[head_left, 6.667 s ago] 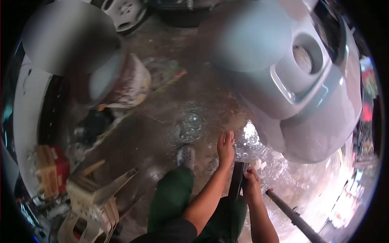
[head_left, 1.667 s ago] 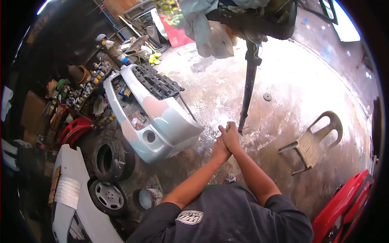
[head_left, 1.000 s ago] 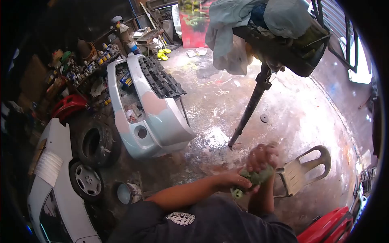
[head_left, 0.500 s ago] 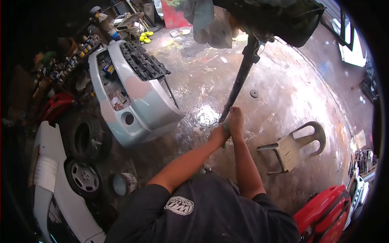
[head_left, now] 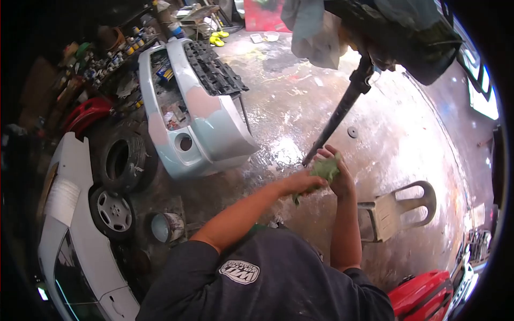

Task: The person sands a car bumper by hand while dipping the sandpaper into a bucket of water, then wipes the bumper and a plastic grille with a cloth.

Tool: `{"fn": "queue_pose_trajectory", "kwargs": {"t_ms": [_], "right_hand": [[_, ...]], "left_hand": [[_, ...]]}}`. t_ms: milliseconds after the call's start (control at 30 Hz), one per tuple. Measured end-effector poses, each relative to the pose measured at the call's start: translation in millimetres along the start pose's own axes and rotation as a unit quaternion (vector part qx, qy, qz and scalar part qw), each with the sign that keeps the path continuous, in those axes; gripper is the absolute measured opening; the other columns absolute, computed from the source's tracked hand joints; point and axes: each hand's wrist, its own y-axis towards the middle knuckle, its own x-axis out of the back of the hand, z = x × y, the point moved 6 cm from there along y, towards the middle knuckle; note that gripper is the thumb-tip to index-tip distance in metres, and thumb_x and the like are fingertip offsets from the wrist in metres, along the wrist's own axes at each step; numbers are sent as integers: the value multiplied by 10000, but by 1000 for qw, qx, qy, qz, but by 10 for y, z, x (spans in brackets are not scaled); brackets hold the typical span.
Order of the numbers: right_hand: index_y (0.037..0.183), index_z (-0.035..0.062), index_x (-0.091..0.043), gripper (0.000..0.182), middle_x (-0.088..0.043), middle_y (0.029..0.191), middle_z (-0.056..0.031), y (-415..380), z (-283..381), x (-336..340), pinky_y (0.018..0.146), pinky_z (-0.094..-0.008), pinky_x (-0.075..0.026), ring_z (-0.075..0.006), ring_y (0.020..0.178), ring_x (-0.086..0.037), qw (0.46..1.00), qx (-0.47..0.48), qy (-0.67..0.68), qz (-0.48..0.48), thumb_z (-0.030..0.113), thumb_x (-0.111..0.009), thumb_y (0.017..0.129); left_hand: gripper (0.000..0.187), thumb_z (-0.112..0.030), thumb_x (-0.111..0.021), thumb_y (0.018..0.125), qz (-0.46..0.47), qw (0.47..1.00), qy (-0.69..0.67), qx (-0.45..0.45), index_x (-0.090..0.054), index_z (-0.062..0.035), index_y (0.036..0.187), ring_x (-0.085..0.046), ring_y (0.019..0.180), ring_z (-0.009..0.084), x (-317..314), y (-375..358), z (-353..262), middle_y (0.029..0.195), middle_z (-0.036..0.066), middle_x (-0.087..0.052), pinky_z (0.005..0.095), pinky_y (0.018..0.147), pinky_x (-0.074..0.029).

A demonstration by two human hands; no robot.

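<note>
A crumpled green cloth is bunched between my two hands in front of my chest. My left hand reaches in from the left and grips the cloth, a loose end hanging below. My right hand has its palm turned toward the cloth, which presses against it, and its fingers stretch upward. Just past the fingertips is the lower end of a dark post, which slants up to a bulky part draped in plastic and dark cover.
To the left, a car bumper with pink and pale blue patches is propped up. Beyond it lie a tyre, a wheel, a bucket and a white car. A plastic chair stands at right, near a red car part.
My hands, clasped together around the cloth before, have come apart slightly, and more of the green cloth shows. The right fingers have straightened. The view has shifted, moving the surroundings rightward.
</note>
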Motion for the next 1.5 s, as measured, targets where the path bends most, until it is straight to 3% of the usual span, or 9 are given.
{"fn": "queue_pose_trajectory", "kwargs": {"t_ms": [133, 300, 433, 833, 900, 1067, 1167, 1300, 1500], "right_hand": [[1306, 12, -530, 510, -635, 1141, -207, -238, 191, -565, 857, -478, -589, -355, 987, -666, 996, -1, 30, 88, 308, -663, 912], [1155, 21, -627, 189, -629, 839, -69, -112, -29, -123, 571, -311, -498, -116, 658, -556, 979, -24, -181, -89, 83, -578, 983], [1080, 26, -644, 151, -651, 867, -34, 3, -437, 345, 654, -265, -471, -92, 727, -580, 848, 120, -483, -183, 144, -591, 1002], [1330, 13, -541, 408, -625, 1240, -146, -697, -102, 813, 953, -404, -496, -252, 1144, -609, 963, -108, -188, -160, 300, -375, 1093], [1317, -17, -517, 421, -619, 1244, -209, -862, -522, 1886, 926, -430, -497, -327, 1114, -622, 529, -162, -827, -105, 310, -406, 1077], [1226, -29, -573, 444, -657, 1106, -276, -1229, -329, 2168, 817, -449, -508, -430, 929, -638, 773, -144, -567, -247, 361, -509, 1024], [1207, -8, -607, 436, -710, 963, -168, -1105, -104, 2301, 788, -409, -518, -303, 886, -678, 603, -105, -751, -250, 380, -511, 1033], [1203, 21, -630, 399, -697, 1005, -111, -654, 15, 2279, 786, -337, -518, -200, 898, -649, 780, -88, -475, -399, 368, -535, 1031], [1226, -12, -608, 387, -667, 1066, -105, 801, -249, 286, 841, -323, -499, -169, 961, -603, 837, -117, -506, -170, 319, -527, 1042]], "left_hand": [[329, -409, -613, 945, 202, 957, -205, 36, -624, -80, 945, -508, 508, 97, -469, -176, 149, 668, 17, -570, 254, 448, -372], [468, -444, -640, 889, 20, 997, 74, 18, -637, -29, 1105, -624, 660, 178, -292, -22, 340, 777, 106, -649, 322, 573, -471], [564, -447, -663, 803, -123, 946, 301, 1, -603, -37, 1186, -692, 921, 361, -47, 444, 903, 980, 194, -711, 457, 827, -529], [657, -415, -728, 849, -218, 956, 189, -47, -563, 29, 1305, -625, 1148, 325, 593, 29, 1210, 1256, 231, -622, 412, 959, -500], [640, -406, -715, 869, -254, 947, 193, -18, -563, 36, 1306, -626, 1141, 317, 883, -68, 1607, 1261, 231, -618, 405, 957, -501], [501, -348, -680, 880, -313, 936, 162, 2, -631, 18, 1218, -666, 1055, 336, 1153, -735, 2134, 1128, 227, -683, 398, 908, -519], [515, -356, -644, 959, -270, 947, 159, 73, -575, 29, 1294, -644, 1114, 246, 1134, -882, 2077, 1184, 193, -665, 358, 961, -490], [415, -324, -600, 987, -252, 964, 79, -24, -611, 5, 1240, -663, 1041, 239, 1208, -607, 1950, 1134, 161, -694, 343, 902, -505], [478, -398, -407, 1070, -243, 960, 62, -127, -595, 3, 1247, -615, 1137, 204, 2127, 223, 1729, 1192, 172, -643, 339, 978, -470]]}}
